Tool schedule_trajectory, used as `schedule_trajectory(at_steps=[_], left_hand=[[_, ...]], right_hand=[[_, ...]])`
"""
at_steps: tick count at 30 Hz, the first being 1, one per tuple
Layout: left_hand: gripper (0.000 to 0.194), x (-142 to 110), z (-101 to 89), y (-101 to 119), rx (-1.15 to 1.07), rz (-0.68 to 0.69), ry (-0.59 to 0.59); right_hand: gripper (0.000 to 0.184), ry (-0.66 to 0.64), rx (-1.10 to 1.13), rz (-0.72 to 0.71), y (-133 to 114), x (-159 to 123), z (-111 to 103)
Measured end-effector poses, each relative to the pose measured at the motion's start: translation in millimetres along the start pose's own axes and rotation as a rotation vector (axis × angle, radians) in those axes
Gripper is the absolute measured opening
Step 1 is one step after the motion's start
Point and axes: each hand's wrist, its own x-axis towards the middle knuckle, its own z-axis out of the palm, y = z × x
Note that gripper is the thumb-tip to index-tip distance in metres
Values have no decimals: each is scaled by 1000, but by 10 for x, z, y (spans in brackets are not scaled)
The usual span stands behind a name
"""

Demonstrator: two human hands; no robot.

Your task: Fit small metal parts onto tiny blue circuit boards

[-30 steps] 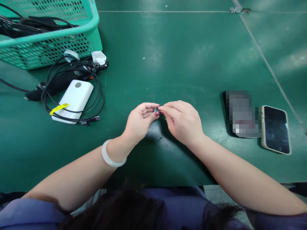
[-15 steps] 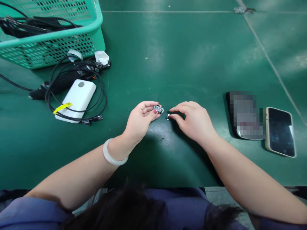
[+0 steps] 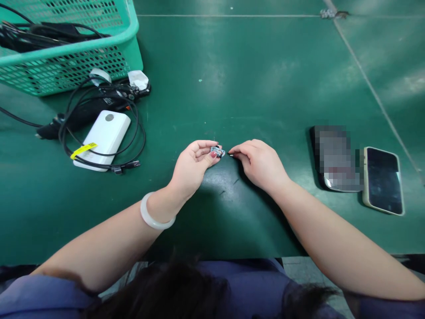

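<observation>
Between the thumb and fingers of my left hand [image 3: 192, 164] is a small electronic part [image 3: 218, 151], pale blue-grey with tiny components on its face. My right hand [image 3: 260, 166] pinches a tiny silvery piece [image 3: 231, 155] at its fingertips, just right of the electronic part. A small gap of green table separates the two pieces. Most of the silvery piece is covered by my fingers, so its kind is unclear. Both hands are low over the table.
A green basket [image 3: 131, 33] with black cables is at the upper left. In front of it lie a black corded tool [image 3: 89, 110], a looped USB cable [image 3: 143, 133] and a white power bank [image 3: 108, 133]. At right are a blurred dark object [image 3: 335, 155] and a phone [image 3: 383, 179].
My right fingers have closed around the silvery piece, which has turned and now shows less. My right hand has shifted slightly left, toward the electronic part.
</observation>
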Motion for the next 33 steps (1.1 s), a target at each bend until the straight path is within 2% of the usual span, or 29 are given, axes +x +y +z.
schedule_trajectory(at_steps=[7,15,19,24,26,29,33], left_hand=[[16,-6,3,10,6,-5,-7],[16,-2,4,3,26,-1,-17],[18,-6,3,2,22,4,-10],[20,-10,-1,2,50,4,-13],[20,-15,-3,4,62,7,-15],[21,-27,-3,8,87,1,-22],[22,-36,4,7,106,1,-29]], right_hand=[[23,20,3,72,-3,26,11],[18,94,82,138,115,50,16],[11,60,47,139,96,22,-17],[19,23,-65,149,34,21,-11],[20,66,-82,136,26,12,-22],[18,197,-70,116,-2,-18,-75],[17,317,12,35,-136,-53,-133]])
